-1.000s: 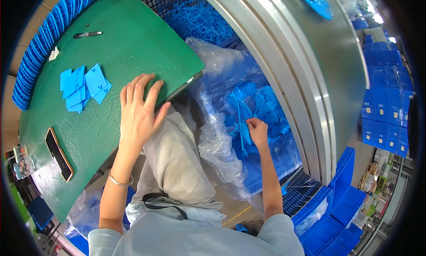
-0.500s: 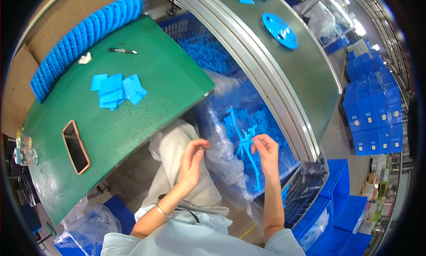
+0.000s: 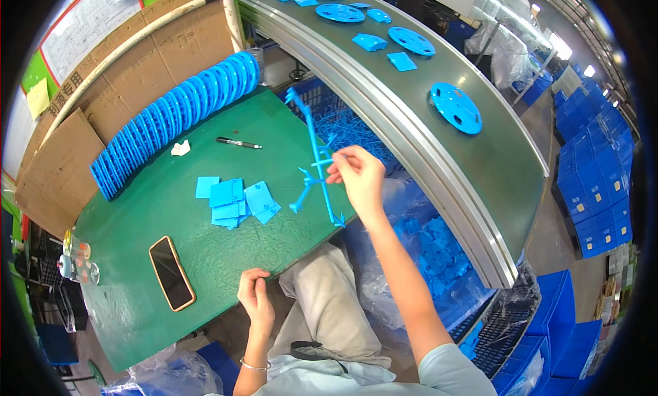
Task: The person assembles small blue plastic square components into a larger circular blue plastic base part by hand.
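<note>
- Your right hand [image 3: 358, 178] is raised over the near edge of the green table [image 3: 137, 293], its fingers pinched on one blue plastic sprue [image 3: 317, 159].
- The sprue is a long thin stem with short side branches; it hangs in the air above the table, running from a forked tip near the far side down to a point just past the table's edge.
- Your left hand [image 3: 255, 298] sits at the table's front edge with the fingers curled in; I cannot tell whether it holds anything.
- One phone [image 3: 172, 272] lies dark and face up on the table, left of your left hand.
- A loose pile of blue squares [image 3: 233, 201] lies mid-table; about six show, overlapping.
- One pen [image 3: 238, 143] and one small white scrap [image 3: 180, 148] lie farther back.
- One long row of blue discs [image 3: 171, 118] stands on edge along the far side; too many to count.
- On the grey conveyor [image 3: 507, 170] you have four flat discs and several smaller blue pieces.
</note>
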Motion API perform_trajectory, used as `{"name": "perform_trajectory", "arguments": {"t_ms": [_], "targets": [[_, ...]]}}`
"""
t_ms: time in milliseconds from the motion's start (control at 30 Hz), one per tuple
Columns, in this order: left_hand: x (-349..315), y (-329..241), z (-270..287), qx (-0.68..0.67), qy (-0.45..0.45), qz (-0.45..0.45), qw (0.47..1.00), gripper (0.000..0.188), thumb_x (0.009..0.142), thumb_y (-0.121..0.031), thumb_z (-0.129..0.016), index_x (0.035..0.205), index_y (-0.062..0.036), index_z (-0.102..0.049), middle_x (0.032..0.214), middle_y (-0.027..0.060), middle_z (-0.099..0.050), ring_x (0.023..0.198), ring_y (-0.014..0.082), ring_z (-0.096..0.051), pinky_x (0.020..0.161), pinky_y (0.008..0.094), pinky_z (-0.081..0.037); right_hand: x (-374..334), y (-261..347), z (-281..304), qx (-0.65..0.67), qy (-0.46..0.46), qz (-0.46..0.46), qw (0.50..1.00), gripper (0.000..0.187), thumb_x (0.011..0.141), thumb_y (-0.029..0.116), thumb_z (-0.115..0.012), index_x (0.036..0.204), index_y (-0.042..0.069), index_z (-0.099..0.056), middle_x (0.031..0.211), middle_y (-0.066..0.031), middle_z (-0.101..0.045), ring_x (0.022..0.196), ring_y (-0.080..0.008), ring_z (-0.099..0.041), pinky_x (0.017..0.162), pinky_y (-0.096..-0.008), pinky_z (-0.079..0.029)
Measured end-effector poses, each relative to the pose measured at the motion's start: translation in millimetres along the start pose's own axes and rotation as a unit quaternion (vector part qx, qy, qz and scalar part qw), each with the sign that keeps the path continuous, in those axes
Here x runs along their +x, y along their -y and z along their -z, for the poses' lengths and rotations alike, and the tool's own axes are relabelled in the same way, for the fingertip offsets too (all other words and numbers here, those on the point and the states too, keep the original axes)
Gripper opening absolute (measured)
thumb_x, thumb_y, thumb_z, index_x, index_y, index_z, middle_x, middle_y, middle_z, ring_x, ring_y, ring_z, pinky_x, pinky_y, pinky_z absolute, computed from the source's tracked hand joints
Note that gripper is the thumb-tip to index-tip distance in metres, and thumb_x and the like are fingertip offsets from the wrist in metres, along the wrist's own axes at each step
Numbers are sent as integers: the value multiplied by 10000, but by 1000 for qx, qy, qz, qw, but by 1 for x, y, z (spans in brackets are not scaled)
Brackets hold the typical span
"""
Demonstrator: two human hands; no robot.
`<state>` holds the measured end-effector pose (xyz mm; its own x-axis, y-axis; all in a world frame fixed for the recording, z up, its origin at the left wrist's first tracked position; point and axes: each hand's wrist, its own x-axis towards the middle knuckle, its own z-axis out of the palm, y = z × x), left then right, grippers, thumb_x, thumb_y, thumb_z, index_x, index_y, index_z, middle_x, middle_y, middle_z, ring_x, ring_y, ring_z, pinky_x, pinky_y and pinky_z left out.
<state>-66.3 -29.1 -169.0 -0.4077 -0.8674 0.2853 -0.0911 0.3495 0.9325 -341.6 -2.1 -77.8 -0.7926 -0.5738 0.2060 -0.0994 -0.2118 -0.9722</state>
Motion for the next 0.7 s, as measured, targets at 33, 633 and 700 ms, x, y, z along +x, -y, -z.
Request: {"name": "perform_trajectory", "arguments": {"t_ms": [33,633,700], "targets": [[2,4,-1,0,0,2,1000,100,810,10,-488,821,8,-587,841,126,-583,785,226,-559,717,307,-443,19,-14,-4,-35,33,-38,998,85,850,25,-575,848,-52,-611,668,-116,-640,574,-154,-639,492,-249,-492],[24,-2,-24,178,133,-53,974,120,743,-48,-556,852,-51,-605,890,103,-607,831,295,-550,756,379,-424,-95,9,105,-289,210,18,934,151,787,70,-627,934,36,-641,960,-104,-639,952,-249,-595,852,-345,-459],[31,-1,-28,182,150,-46,971,122,748,-59,-555,859,-54,-605,887,98,-609,840,291,-550,764,373,-421,-106,72,126,-333,237,77,909,86,789,63,-630,865,31,-653,915,-91,-650,913,-227,-607,795,-333,-480]]}}
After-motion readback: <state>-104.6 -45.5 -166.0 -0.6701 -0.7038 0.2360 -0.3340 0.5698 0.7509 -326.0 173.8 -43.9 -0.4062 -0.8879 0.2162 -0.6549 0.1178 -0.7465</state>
